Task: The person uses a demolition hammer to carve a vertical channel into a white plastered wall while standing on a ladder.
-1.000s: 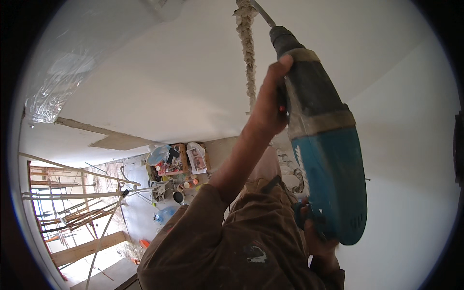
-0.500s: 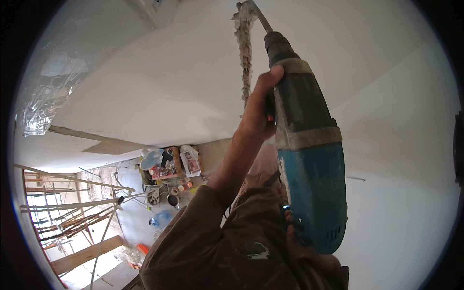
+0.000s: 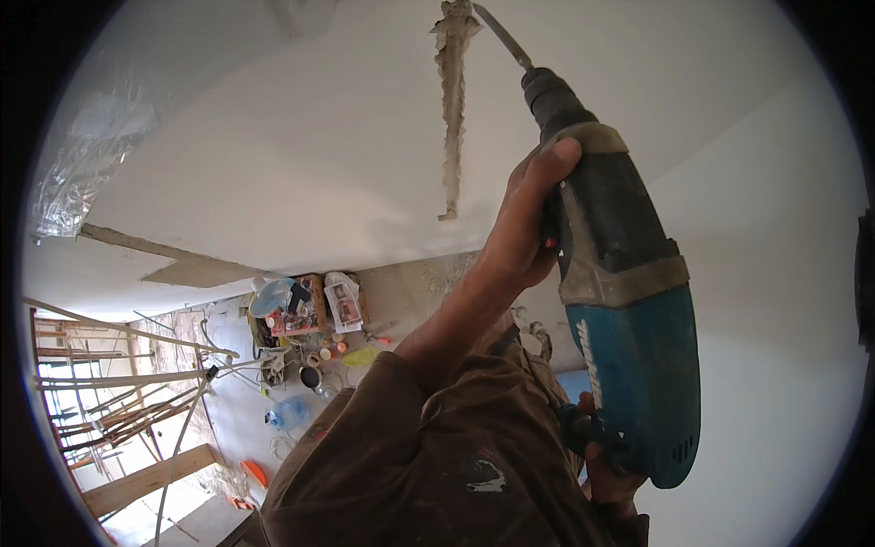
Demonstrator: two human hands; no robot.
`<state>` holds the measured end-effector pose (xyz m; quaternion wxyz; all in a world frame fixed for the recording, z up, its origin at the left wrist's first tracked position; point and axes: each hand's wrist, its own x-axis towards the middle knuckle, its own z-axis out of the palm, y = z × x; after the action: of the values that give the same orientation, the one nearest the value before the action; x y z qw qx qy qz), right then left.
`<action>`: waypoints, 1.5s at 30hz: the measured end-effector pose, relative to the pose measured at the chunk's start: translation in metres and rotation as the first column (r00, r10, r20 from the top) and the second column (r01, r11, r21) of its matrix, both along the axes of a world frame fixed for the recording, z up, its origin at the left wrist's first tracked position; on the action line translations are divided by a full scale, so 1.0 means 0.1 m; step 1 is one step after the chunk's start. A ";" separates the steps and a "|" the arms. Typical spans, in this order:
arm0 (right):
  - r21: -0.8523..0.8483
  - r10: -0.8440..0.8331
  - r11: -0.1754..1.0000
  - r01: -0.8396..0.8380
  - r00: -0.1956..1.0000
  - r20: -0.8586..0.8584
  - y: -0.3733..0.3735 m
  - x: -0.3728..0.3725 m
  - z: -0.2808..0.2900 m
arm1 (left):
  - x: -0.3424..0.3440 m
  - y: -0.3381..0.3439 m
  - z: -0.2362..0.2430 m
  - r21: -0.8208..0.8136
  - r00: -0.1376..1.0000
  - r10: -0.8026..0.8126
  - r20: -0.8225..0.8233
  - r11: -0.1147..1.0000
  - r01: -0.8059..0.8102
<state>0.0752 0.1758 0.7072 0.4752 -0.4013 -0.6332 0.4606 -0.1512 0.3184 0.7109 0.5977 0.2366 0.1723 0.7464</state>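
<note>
A teal and black rotary hammer [image 3: 633, 356] slants upward in front of me, its chisel bit [image 3: 503, 38] pointing at the white wall. Near its front collar, my left hand [image 3: 538, 205] is closed around the side of the black housing, thumb on top. My right hand [image 3: 612, 479] grips the rear handle low down, partly hidden behind the tool's body. A rough, chipped groove [image 3: 452, 118] runs down the wall, left of the bit. The bit's tip sits close to the groove's upper right edge; whether it touches the wall, I cannot tell.
Far below at left, a cluttered crate [image 3: 301, 310], a paper with pictures [image 3: 344, 305], a clear blue water jug [image 3: 288, 414] and several cups stand near the wall. Pale poles or cables [image 3: 118, 377] cross the left side. Plastic sheeting [image 3: 91, 173] hangs upper left.
The rotary hammer and both hands have shifted right and slightly down in the picture. The bit's tip has moved from the groove's top to its right side, exposing more of the groove.
</note>
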 end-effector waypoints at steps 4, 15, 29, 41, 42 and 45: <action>-0.002 0.098 0.995 -0.099 0.991 0.088 0.08 0.25 -0.09 | -0.05 -0.01 0.09 0.029 1.000 0.027 -0.011 0.999 -0.026; -0.046 -0.182 0.981 0.188 0.976 0.117 0.21 -0.11 0.58 | -0.21 0.20 0.39 0.091 0.994 0.015 0.109 0.996 -0.025; -0.054 0.128 0.992 -0.118 0.948 0.290 1.07 0.03 1.46 | -0.16 0.72 0.62 0.312 0.958 0.039 0.284 0.941 -0.131; 0.007 0.111 0.994 -0.113 0.987 0.113 0.08 0.25 0.01 | 0.12 -0.04 0.01 -0.013 1.000 0.017 -0.009 1.000 -0.017; 0.016 0.112 0.993 -0.115 0.986 0.123 0.08 0.24 0.01 | 0.12 -0.03 0.03 0.001 1.000 0.022 -0.012 1.000 -0.022; 0.020 0.143 0.989 -0.148 0.977 0.157 0.13 0.15 0.05 | 0.02 -0.03 0.11 0.020 0.998 0.016 -0.057 1.000 -0.015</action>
<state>0.0906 0.1887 0.7125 0.3958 -0.3810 -0.7030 0.4516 -0.1488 0.3152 0.7222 0.5845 0.2622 0.1837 0.7456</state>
